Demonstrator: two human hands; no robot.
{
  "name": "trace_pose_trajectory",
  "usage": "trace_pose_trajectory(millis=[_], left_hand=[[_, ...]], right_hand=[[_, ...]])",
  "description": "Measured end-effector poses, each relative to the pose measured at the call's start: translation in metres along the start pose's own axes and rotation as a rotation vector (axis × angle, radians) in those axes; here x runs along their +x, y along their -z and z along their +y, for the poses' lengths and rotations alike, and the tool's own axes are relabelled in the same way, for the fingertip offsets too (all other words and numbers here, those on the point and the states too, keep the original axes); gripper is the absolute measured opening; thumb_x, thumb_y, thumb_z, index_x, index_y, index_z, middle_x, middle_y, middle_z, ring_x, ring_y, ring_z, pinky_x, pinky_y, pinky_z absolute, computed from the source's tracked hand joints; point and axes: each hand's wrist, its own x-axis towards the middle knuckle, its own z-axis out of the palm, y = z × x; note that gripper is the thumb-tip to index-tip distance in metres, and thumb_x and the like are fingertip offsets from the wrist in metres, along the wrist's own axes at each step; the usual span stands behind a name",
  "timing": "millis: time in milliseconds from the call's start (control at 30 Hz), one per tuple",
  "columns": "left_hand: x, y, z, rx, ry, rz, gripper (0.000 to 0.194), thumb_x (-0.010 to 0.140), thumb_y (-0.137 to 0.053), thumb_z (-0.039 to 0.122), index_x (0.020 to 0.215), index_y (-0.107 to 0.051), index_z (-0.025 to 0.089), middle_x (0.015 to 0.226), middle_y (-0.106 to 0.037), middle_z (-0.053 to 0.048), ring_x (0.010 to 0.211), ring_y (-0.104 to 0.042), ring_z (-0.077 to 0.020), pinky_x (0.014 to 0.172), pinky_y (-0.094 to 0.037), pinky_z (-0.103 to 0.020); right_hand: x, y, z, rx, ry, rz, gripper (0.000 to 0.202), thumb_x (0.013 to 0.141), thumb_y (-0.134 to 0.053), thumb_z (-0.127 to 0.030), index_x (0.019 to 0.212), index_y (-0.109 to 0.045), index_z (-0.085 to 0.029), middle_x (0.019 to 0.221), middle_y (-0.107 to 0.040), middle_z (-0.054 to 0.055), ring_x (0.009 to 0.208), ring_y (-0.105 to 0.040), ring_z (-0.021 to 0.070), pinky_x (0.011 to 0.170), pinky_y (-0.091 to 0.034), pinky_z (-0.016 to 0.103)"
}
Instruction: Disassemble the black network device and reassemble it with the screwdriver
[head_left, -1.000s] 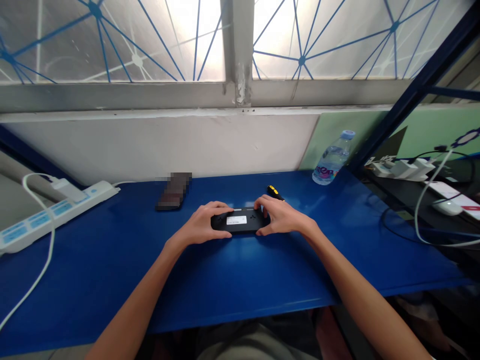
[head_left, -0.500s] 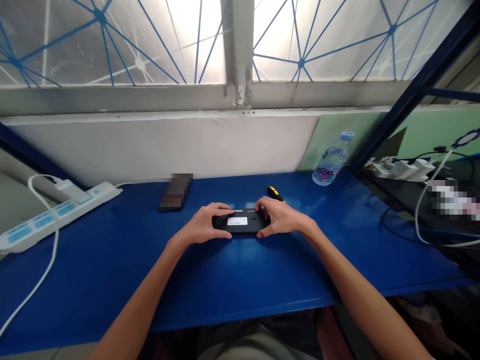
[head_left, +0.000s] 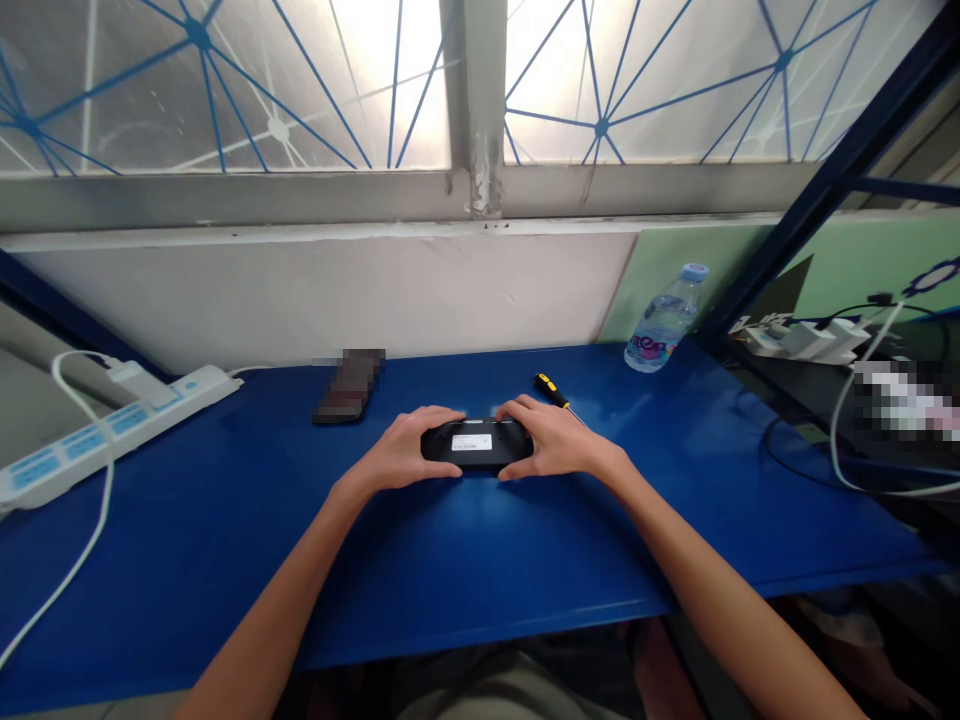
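Observation:
A black, rounded, flat device (head_left: 480,457) with a white label on its face is held between both hands over the blue table (head_left: 420,590). My left hand (head_left: 401,450) grips its left end, fingers at the far edge and thumb at the near edge. My right hand (head_left: 551,440) grips the right end in the same way, its fingers covering part of that end. Just beyond my right hand lies a screwdriver (head_left: 552,388) with a yellow and black handle, its shaft pointing toward my right wrist.
A dark, partly pixelated flat object (head_left: 351,385) lies at the back left. Along the left edge runs a white power strip (head_left: 112,430) with a white cable. A water bottle (head_left: 664,325) stands at the back right, near the blue frame. Cables and plugs lie farther right.
My right hand has shifted slightly left along the device, and more of the screwdriver's shaft shows. The device has moved slightly left. My left hand keeps its hold.

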Motion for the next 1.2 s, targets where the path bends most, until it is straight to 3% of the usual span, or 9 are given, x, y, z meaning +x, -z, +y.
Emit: trace_pose_trajectory(millis=[133,333,667,1200], left_hand=[[0.000,-0.002,0.002,0.066,-0.003,0.003,0.072,0.070,-0.083,0.053,0.132,-0.065,0.023,0.136,-0.063,-0.012,0.123,-0.059,-0.0352,0.107,-0.046,-0.048],[0.001,-0.002,0.004,0.091,-0.022,-0.007,0.065,0.073,-0.080,0.055,0.129,-0.069,0.024,0.136,-0.063,-0.011,0.121,-0.060,-0.0345,0.104,-0.048,-0.045],[0.001,-0.002,0.002,0.037,-0.006,-0.001,0.066,0.069,-0.082,0.059,0.125,-0.072,0.026,0.135,-0.064,-0.011,0.121,-0.060,-0.0354,0.103,-0.049,-0.046],[0.001,0.000,0.006,0.046,0.010,-0.021,0.067,0.069,-0.083,0.054,0.128,-0.069,0.027,0.135,-0.063,-0.010,0.121,-0.059,-0.0348,0.107,-0.045,-0.047]], right_hand=[[0.002,-0.006,-0.008,-0.119,-0.007,0.033,0.073,0.073,-0.076,-0.062,0.129,-0.051,-0.024,0.119,-0.057,0.011,0.096,-0.063,0.0277,0.071,-0.043,0.033],[0.006,-0.014,-0.011,-0.171,-0.025,0.078,0.070,0.075,-0.074,-0.062,0.126,-0.052,-0.021,0.117,-0.057,0.011,0.090,-0.063,0.0259,0.069,-0.043,0.032],[0.011,-0.014,-0.012,-0.030,-0.122,0.101,0.068,0.061,-0.083,-0.057,0.112,-0.054,-0.021,0.110,-0.056,0.007,0.085,-0.059,0.0224,0.063,-0.036,0.029],[0.012,-0.017,-0.009,0.065,-0.127,0.137,0.066,0.057,-0.086,-0.053,0.106,-0.055,-0.022,0.105,-0.054,0.003,0.082,-0.055,0.0184,0.063,-0.033,0.026]])
